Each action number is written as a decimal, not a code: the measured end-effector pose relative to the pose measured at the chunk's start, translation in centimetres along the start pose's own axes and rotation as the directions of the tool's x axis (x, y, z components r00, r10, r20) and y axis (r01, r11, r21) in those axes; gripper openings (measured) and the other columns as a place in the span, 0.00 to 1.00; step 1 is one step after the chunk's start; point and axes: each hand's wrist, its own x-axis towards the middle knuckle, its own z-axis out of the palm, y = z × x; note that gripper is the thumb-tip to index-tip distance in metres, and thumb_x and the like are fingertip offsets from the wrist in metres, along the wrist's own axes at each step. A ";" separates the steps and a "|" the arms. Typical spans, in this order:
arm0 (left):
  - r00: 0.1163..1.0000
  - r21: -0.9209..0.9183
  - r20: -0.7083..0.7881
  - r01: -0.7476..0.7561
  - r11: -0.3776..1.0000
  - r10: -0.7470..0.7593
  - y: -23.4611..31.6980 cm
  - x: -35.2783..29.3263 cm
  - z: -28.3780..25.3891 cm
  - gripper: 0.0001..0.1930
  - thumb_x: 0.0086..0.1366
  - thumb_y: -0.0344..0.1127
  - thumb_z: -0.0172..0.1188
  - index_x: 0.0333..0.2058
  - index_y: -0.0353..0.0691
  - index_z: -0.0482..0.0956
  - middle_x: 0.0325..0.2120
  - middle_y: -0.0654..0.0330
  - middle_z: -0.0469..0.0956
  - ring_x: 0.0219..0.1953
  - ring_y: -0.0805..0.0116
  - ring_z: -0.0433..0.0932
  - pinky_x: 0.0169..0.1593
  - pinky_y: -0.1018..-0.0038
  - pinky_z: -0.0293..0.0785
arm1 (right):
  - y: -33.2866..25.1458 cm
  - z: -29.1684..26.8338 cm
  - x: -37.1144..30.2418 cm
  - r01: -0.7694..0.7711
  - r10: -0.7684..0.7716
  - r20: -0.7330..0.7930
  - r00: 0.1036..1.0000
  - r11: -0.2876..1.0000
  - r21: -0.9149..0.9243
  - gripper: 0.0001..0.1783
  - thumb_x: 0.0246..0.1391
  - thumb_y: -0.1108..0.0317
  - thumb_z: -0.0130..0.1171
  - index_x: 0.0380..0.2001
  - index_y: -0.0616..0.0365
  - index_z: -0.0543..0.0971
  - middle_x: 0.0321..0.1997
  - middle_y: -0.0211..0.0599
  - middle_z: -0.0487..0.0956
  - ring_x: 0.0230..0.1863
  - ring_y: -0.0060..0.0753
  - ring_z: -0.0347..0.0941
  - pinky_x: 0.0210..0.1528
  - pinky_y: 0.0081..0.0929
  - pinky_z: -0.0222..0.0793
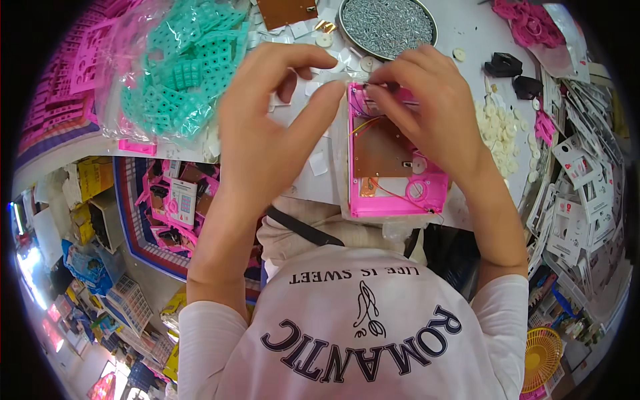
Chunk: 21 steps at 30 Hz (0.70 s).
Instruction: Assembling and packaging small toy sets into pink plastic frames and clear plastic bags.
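Note:
A shallow pink plastic casing (365, 208) lies in front of me on a clear plastic bag. Inside it sit a brown circuit board (381, 155) and thin yellow and red wires (393, 194). My right hand (433, 100) bends over the casing's far end, thumb and forefinger closed together at its top edge. Whatever they pinch is too small to make out. Left of the casing, my left hand (263, 120) hovers above the table, thumb and forefinger spread apart with nothing between them. It is slightly blurred.
A round tray (342, 28) of screws (390, 27) stands at the back. Bagged teal keypads (187, 80) and pink parts (63, 87) fill the left. Cream discs (499, 137), black parts (503, 65) and printed cards (573, 220) lie right. A basket (137, 243) holds pink casings below left.

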 end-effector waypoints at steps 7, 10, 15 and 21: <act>0.953 0.014 0.256 -0.174 0.985 0.165 -1.5 0.5 4.8 0.08 0.59 0.35 0.69 0.37 0.41 0.86 0.33 0.62 0.85 0.34 0.66 0.80 0.47 0.67 0.66 | -0.8 -1.4 -3.7 -0.101 0.112 -0.159 0.981 0.992 0.073 0.09 0.46 0.71 0.72 0.32 0.56 0.84 0.29 0.33 0.80 0.33 0.38 0.74 0.39 0.34 0.66; 0.952 0.004 0.282 -0.124 0.992 0.118 -0.9 0.2 5.2 0.07 0.60 0.35 0.69 0.37 0.42 0.86 0.32 0.64 0.85 0.33 0.67 0.79 0.50 0.67 0.63 | -0.7 -1.4 -4.9 -0.130 0.152 -0.195 0.969 0.985 0.117 0.09 0.45 0.72 0.73 0.32 0.56 0.84 0.30 0.33 0.81 0.33 0.38 0.74 0.38 0.33 0.67; 0.957 -0.061 0.257 -0.124 0.990 0.136 -1.2 -0.2 5.8 0.05 0.61 0.34 0.68 0.35 0.43 0.84 0.30 0.65 0.82 0.33 0.68 0.77 0.50 0.67 0.61 | -0.6 -1.3 -5.6 -0.129 0.160 -0.186 0.969 0.977 0.169 0.12 0.44 0.73 0.73 0.36 0.58 0.85 0.33 0.35 0.82 0.34 0.39 0.74 0.39 0.33 0.68; 0.965 -0.202 0.184 -0.150 0.968 0.188 -2.0 -0.6 6.2 0.04 0.60 0.32 0.68 0.33 0.46 0.83 0.29 0.67 0.81 0.34 0.67 0.75 0.51 0.64 0.58 | -1.4 -2.4 -5.9 -0.117 0.128 -0.048 0.991 0.975 0.190 0.25 0.44 0.72 0.72 0.50 0.59 0.82 0.41 0.39 0.80 0.41 0.42 0.72 0.44 0.35 0.69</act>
